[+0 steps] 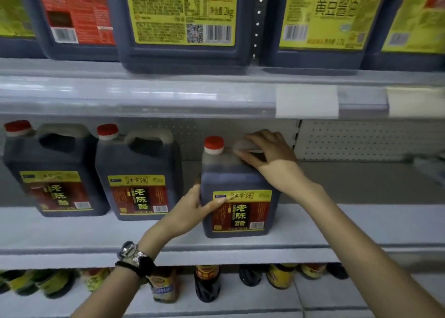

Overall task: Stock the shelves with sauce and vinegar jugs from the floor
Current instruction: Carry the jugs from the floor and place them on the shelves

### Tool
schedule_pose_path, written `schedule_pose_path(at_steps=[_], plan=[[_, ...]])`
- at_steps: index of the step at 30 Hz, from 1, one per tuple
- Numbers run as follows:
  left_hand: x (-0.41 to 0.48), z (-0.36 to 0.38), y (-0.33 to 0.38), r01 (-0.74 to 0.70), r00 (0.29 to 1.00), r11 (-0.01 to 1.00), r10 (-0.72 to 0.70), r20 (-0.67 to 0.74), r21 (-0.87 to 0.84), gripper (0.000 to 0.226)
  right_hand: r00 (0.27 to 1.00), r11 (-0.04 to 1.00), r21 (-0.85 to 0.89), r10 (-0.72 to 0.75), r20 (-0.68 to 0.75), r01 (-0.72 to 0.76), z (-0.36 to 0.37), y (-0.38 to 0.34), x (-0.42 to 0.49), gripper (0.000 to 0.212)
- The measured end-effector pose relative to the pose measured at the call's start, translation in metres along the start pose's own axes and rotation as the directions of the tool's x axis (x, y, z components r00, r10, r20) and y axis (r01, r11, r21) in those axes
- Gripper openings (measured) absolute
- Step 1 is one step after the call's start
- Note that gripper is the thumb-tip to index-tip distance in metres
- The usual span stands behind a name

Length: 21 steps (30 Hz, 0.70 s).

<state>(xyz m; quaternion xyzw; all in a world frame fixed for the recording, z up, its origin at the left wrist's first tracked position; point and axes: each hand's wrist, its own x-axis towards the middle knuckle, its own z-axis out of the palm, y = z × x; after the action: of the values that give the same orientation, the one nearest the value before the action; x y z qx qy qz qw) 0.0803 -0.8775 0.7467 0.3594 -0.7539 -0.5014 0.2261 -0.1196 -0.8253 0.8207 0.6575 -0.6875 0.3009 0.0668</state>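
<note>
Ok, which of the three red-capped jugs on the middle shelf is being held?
The rightmost jug: the right hand grips its handle and the left hand holds its side. The left jug and middle jug stand untouched.

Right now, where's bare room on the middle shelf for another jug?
Widest bare patch: middle shelf right of the held jug, back to the pegboard wall. A narrower gap lies between the held jug and the neighbouring jug, where the left hand sits. Crowded: top shelf jugs packed side by side, bottom bottles too.
</note>
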Motion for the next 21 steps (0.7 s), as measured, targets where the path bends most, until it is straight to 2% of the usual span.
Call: schedule_pose_path(at_steps=[2, 4, 6, 8, 10, 11, 14, 16, 19, 21], plan=[[-0.004, -0.013, 0.000, 0.034, 0.995, 0.976, -0.053, 0.087, 0.215, 0.048, 0.999, 0.998, 0.066, 0.019, -0.043, -0.016, 0.001, -0.001, -0.015, 0.048], [-0.009, -0.028, -0.002, 0.030, 0.987, 0.878, -0.101, 0.123, 0.477, 0.044, 0.996, 0.988, 0.136, 0.084, -0.030, -0.079, -0.004, -0.007, -0.033, 0.054], [-0.013, -0.040, 0.001, 0.006, 0.991, 0.760, -0.093, 0.100, 0.650, 0.030, 0.984, 0.970, 0.174, 0.176, -0.021, -0.170, -0.009, -0.015, -0.053, 0.054], [-0.020, -0.047, 0.011, -0.027, 1.000, 0.658, 0.006, 0.030, 0.753, 0.020, 0.966, 0.971, 0.082, 0.234, -0.110, -0.226, -0.013, -0.024, -0.073, 0.042], [-0.031, -0.049, 0.023, -0.057, 0.989, 0.584, 0.143, -0.033, 0.810, 0.021, 0.951, 0.967, -0.030, 0.243, -0.189, -0.253, -0.017, -0.037, -0.089, 0.028], [-0.037, -0.049, 0.030, -0.073, 0.981, 0.568, 0.190, -0.045, 0.820, 0.022, 0.950, 0.961, -0.067, 0.252, -0.186, -0.268, -0.019, -0.044, -0.095, 0.021], [-0.055, -0.045, 0.042, -0.151, 0.965, 0.532, 0.260, 0.009, 0.833, 0.027, 0.942, 0.934, -0.131, 0.323, -0.092, -0.333, -0.019, -0.066, -0.117, 0.012], [-0.065, -0.039, 0.046, -0.204, 0.957, 0.504, 0.282, 0.063, 0.839, 0.029, 0.912, 0.900, -0.159, 0.409, -0.012, -0.406, -0.018, -0.078, -0.135, 0.010], [-0.077, -0.026, 0.049, -0.290, 0.941, 0.459, 0.297, 0.162, 0.840, 0.030, 0.806, 0.812, -0.183, 0.578, 0.126, -0.554, -0.019, -0.088, -0.163, 0.013], [-0.083, -0.013, 0.050, -0.356, 0.924, 0.431, 0.298, 0.241, 0.829, 0.028, 0.735, 0.747, -0.207, 0.662, 0.148, -0.631, -0.020, -0.091, -0.183, 0.014]])
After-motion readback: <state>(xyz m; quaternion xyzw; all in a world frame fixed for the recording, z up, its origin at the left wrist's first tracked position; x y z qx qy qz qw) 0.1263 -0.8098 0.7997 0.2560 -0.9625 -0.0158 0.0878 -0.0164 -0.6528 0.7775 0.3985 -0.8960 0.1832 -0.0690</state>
